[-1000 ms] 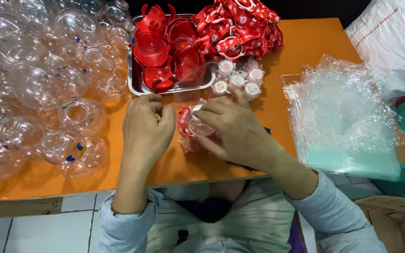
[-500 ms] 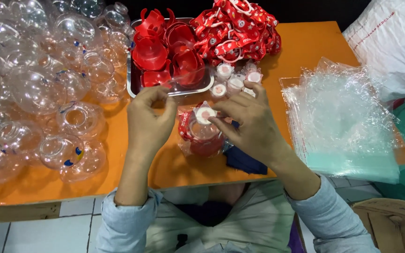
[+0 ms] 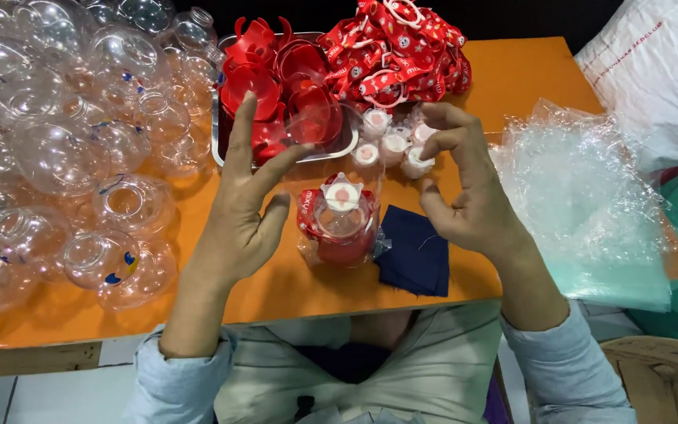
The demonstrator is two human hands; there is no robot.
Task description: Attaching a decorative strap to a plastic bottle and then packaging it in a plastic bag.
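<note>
A clear round container with a red insert and a white cap [image 3: 341,224] sits inside a clear plastic bag on the orange table [image 3: 276,286], between my hands. My left hand [image 3: 237,220] is spread wide just left of it, and its thumb reaches toward the bag's upper edge. On the other side, my right hand [image 3: 472,204] hovers with its fingers curled and apart, holding nothing. A dark blue cloth [image 3: 416,250] lies under my right hand, beside the bagged container.
A metal tray [image 3: 216,137] of red plastic parts [image 3: 276,86] stands behind, with small white caps [image 3: 390,145] and a pile of red ribbons [image 3: 394,55] beside it. Clear plastic globes [image 3: 64,149] fill the left side. A stack of clear bags [image 3: 590,204] and a white sack [image 3: 653,86] are on the right.
Both hands have come off the bagged container and spread apart. It now stands on the table on its own.
</note>
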